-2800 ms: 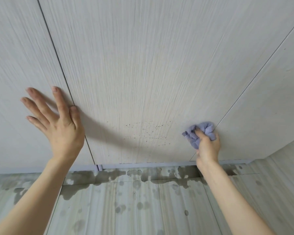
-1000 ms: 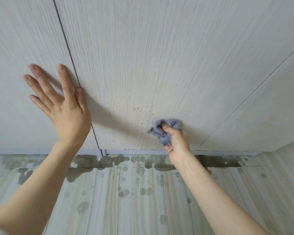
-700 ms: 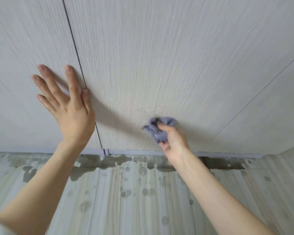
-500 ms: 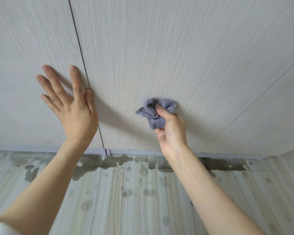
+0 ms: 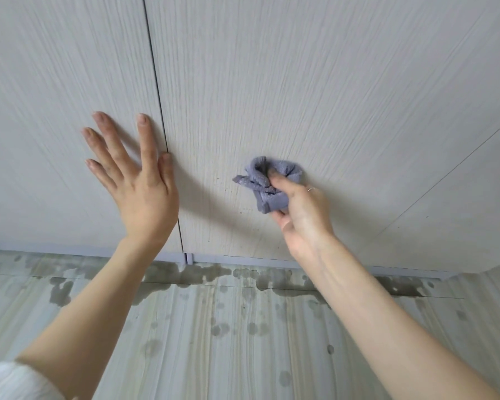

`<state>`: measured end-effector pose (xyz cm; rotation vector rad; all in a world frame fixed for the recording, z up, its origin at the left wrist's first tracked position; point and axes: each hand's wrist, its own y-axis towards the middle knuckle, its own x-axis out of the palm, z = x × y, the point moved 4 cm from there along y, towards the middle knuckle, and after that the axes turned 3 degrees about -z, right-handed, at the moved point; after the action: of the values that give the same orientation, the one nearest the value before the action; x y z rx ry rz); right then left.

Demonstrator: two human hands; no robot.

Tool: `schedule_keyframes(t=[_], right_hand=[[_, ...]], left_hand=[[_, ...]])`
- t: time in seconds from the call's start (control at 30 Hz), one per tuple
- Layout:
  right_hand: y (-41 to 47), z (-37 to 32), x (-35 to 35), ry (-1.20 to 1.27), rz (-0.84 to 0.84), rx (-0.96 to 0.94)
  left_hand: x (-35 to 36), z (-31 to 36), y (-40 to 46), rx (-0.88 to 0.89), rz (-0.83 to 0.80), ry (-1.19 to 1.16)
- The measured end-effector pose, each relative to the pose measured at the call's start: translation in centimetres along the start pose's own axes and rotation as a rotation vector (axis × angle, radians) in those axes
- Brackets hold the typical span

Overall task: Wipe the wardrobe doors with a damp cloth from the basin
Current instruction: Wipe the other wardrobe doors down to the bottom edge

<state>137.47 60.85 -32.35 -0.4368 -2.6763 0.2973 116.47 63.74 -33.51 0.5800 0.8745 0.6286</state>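
At the far left, your white sleeve [image 5: 15, 381] shows at the bottom corner of the view, and your bare forearm rises from it toward the wardrobe. Your left hand [image 5: 140, 192] lies flat against the left door [image 5: 55, 111], fingers straight and spread apart, palm to the pale wood-grain panel. The thumb rests just at the dark vertical gap [image 5: 159, 111] that separates this door from the next one.

Past that gap is the middle door [image 5: 286, 82], the one the cloth is on. Small dark specks dot its lower part, below and to the left of the cloth. The cloth [image 5: 267, 183] is a blue-grey bunched rag, pressed against the middle door roughly halfway between the two gaps and well above the door's bottom edge. Your right hand [image 5: 303, 217] grips it from below and from the right, thumb and fingers curled round the bundle, with a thin ring [image 5: 311, 189] visible on one finger.

Further right, a second thin seam [image 5: 445, 180] runs diagonally, marking the right door [image 5: 474, 212].

Below all the doors runs a grey base strip [image 5: 243, 259], and under it the pale striped floor [image 5: 214, 356], which carries dark wet patches and drops, thickest along the strip.
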Motion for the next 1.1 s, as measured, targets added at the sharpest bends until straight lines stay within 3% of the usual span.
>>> schedule_keyframes(t=[0.07,0.3,0.4,0.53,0.6,0.87,1.1], right_hand=[[0.2,1.4,0.3,-0.037,0.050,0.029],[1.0,11.2,-2.5,-0.255,0.230,0.419],[0.8,10.3,-1.7,-0.231,0.205,0.393],[-0.1,5.1,3.0,-0.027,-0.052,0.194],[-0.2,3.5,4.5,0.057,-0.082,0.151],[-1.3,7.9,2.7,-0.076,0.119,0.392],[-1.5,1.7,9.3,0.152,-0.153,0.258]], left_hand=[[-0.2,0.1,-0.1,0.000,-0.010,-0.011],[-0.7,0.1,0.0,0.024,-0.029,-0.026],[-0.8,-0.2,-0.1,0.032,-0.033,-0.014],[-0.7,-0.5,-0.2,0.047,-0.061,-0.011],[-0.7,-0.6,-0.2,0.055,-0.083,-0.023],[-1.0,-1.5,-0.2,0.136,-0.119,-0.004],[-1.4,-2.4,-0.5,0.184,-0.165,0.001]])
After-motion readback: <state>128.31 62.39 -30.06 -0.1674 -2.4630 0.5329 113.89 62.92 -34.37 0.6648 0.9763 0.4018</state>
